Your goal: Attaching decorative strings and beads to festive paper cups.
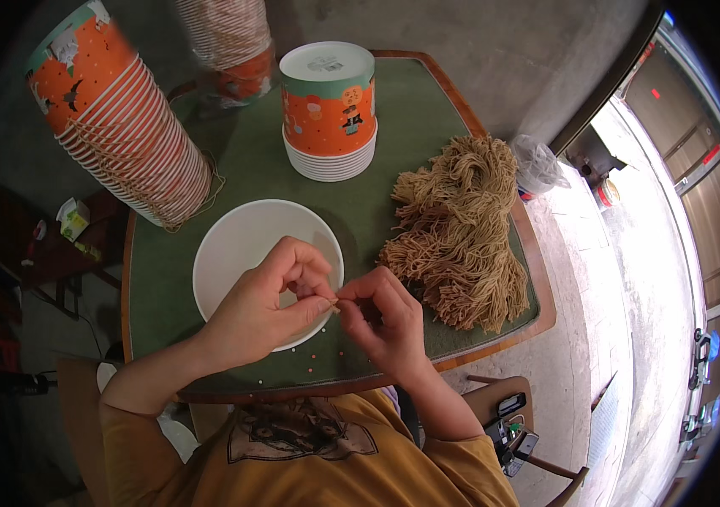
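Observation:
My left hand (271, 296) and my right hand (385, 321) meet over the near right rim of a white paper bucket (225, 253). Thumb and fingers of both are pinched together on a tiny tan bit that looks like the end of a cord (334, 306); most of it is hidden by the fingertips. The bucket stands mouth up on the green table, its inside white and its outer wall out of sight. Right of it lies a thick bundle of tan cords (461, 237), closest to my right hand.
An upside-down stack of orange-and-green patterned buckets (328, 110) stands at the back. On the left leans a tall bucket stack (127, 127) with cords hanging along it; another wrapped stack (229, 42) is behind. Small paper dots (312, 357) lie along the green table's (377, 228) near edge.

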`<state>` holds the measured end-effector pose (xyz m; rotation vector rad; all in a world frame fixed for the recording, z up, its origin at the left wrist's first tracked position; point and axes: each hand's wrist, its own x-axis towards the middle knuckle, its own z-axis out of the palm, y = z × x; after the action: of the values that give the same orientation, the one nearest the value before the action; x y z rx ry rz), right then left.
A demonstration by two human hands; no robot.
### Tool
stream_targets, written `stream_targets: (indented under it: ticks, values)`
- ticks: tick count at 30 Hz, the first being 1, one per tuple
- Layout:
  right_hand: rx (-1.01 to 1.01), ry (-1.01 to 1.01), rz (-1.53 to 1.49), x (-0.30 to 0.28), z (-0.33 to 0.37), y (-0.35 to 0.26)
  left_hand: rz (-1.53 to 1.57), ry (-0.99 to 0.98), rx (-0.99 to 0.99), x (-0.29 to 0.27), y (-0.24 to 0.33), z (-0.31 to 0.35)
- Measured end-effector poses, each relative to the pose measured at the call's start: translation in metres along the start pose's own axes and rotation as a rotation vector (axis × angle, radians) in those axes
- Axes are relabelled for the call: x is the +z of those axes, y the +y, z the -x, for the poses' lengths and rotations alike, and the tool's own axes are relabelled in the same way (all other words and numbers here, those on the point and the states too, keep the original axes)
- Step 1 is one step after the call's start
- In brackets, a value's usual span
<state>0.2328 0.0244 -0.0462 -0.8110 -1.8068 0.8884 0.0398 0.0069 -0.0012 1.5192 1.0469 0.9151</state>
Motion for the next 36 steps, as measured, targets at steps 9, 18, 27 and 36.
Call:
stream_targets:
  ticks: [9, 18, 27, 36]
  values:
    - [0.204, 0.005, -0.245, 0.004, 0.0, 0.001, -0.022, -0.008, 0.013, -0.002, -0.003, 0.0]
    - [-0.287, 0.089, 0.259, 0.002, -0.001, 0.012, 0.04, -0.006, -0.02, -0.001, -0.002, -0.001]
    - [-0.581, -0.013, 0.59, -0.014, -0.012, 0.003, -0.258, 0.054, 0.04, 0.002, 0.005, 0.002]
    - [-0.155, -0.041, 0.121, -0.008, -0.007, 0.003, -0.292, 0.061, 0.094, 0.005, 0.007, -0.002]
